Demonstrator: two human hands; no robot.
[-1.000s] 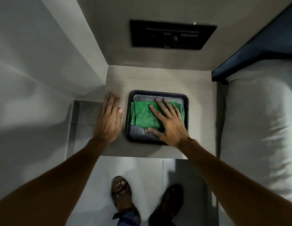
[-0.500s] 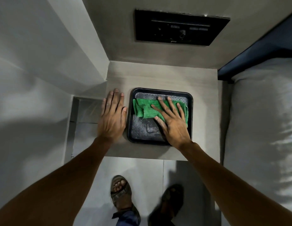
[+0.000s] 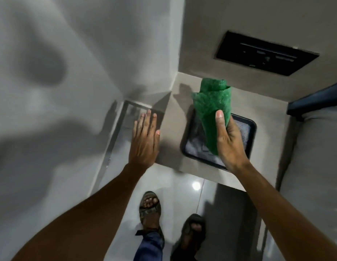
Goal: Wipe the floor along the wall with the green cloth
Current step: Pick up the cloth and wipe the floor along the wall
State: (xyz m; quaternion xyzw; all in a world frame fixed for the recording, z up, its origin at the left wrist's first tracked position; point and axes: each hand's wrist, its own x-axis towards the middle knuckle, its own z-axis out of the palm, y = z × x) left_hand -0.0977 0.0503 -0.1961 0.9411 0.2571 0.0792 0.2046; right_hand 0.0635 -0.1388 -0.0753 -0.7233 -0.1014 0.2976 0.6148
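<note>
Black tray (image 3: pixel 251 129) sits on the grey surface (image 3: pixel 175 117); what we can see of its textured bottom holds nothing, the middle is hidden behind our right hand. Our right hand (image 3: pixel 228 140) is clenched round the green cloth (image 3: pixel 211 102), thumb across its front, holding it clear above the tray. The cloth is bunched into a loose roll, long axis running from the palm up toward the back wall, free end fanned wide at the top, narrow end at the palm. Our left hand (image 3: pixel 145 140) is flat and released, fingers straight, over the surface's left front corner; contact we cannot tell. Surface is boxed in: white wall (image 3: pixel 69 63) on the left, back wall with a black switch panel (image 3: pixel 265 53), bed (image 3: pixel 314 157) tight on the right. Open room is the glossy tiled floor (image 3: pixel 182 185) in front, where our sandalled feet (image 3: pixel 149 208) stand, plus a narrow floor strip along the left wall.
</note>
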